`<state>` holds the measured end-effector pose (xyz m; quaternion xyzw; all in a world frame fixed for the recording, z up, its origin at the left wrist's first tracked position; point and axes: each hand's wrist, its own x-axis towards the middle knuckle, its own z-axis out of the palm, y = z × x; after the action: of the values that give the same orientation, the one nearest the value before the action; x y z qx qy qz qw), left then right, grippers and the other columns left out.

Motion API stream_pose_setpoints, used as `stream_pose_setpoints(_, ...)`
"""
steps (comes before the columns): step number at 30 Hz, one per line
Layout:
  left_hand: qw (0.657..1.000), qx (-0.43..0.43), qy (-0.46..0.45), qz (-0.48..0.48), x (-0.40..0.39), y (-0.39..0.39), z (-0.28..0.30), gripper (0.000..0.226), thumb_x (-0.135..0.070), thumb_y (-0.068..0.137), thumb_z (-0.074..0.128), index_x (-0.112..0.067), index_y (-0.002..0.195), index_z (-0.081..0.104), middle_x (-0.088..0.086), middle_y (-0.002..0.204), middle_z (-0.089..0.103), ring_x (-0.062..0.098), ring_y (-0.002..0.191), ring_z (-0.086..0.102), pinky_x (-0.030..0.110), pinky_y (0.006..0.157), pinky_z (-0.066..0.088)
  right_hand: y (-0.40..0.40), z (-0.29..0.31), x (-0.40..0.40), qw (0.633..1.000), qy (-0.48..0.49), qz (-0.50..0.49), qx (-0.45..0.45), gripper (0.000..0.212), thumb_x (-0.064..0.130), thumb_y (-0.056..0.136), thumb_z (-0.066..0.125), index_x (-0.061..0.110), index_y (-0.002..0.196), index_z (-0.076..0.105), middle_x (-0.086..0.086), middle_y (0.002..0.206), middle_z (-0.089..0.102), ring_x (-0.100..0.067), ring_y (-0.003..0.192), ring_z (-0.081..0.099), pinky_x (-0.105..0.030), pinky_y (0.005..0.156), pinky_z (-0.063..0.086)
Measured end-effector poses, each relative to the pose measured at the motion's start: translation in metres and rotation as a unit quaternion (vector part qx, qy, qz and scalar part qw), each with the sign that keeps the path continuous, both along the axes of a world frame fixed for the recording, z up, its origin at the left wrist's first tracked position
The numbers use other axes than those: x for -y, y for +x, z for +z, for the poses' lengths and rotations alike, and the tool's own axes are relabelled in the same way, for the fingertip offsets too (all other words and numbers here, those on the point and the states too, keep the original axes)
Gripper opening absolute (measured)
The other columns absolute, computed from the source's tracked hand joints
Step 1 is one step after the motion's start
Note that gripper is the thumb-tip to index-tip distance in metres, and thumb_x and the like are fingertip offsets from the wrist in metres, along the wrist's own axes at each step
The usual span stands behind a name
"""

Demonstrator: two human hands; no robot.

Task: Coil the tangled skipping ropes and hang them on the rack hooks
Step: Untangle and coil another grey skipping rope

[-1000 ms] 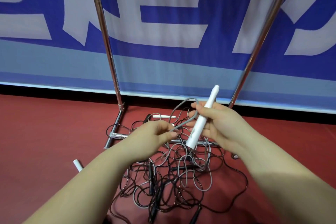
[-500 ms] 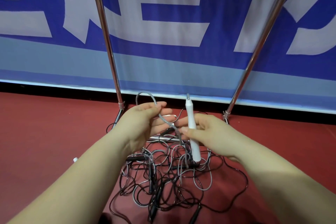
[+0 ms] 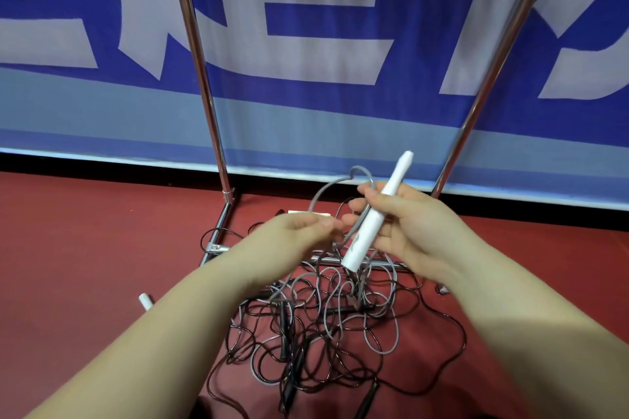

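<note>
A tangle of grey and dark skipping ropes (image 3: 326,326) lies on the red floor at the foot of a chrome rack (image 3: 204,95). My right hand (image 3: 408,228) grips a white rope handle (image 3: 371,221), tilted with its tip up to the right, and also pins a loop of grey rope (image 3: 326,190) against it. My left hand (image 3: 292,238) pinches the same grey rope just left of the handle. The rack's hooks are out of view above.
The rack's second upright (image 3: 490,71) slants up at the right, and its base bars (image 3: 221,224) rest on the floor. Another white handle (image 3: 146,301) lies at the left, partly behind my left forearm. A blue and white banner (image 3: 323,44) closes the back.
The white handle has tilted from upright back to leaning right. My left hand dropped from its raised position, and the grey loop now arches above my right hand's fingers.
</note>
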<state>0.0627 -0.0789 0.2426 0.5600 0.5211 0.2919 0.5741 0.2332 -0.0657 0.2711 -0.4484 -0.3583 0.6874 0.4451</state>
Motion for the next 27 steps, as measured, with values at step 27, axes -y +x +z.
stream_pose_setpoints(27,0.898,0.346,-0.100,0.252,-0.006,0.001,0.026,0.015,-0.006,0.098,0.045,-0.003,0.088,0.056,0.007,0.068,0.072,0.018,0.059,0.071,0.023,0.050,0.057,-0.001,-0.017,0.007,0.951,0.051,0.158,0.261,0.017,0.021,0.096,0.052,0.024,0.106,0.066,0.000,0.099,0.065,-0.011,0.086,0.059,-0.028,0.082,0.050)
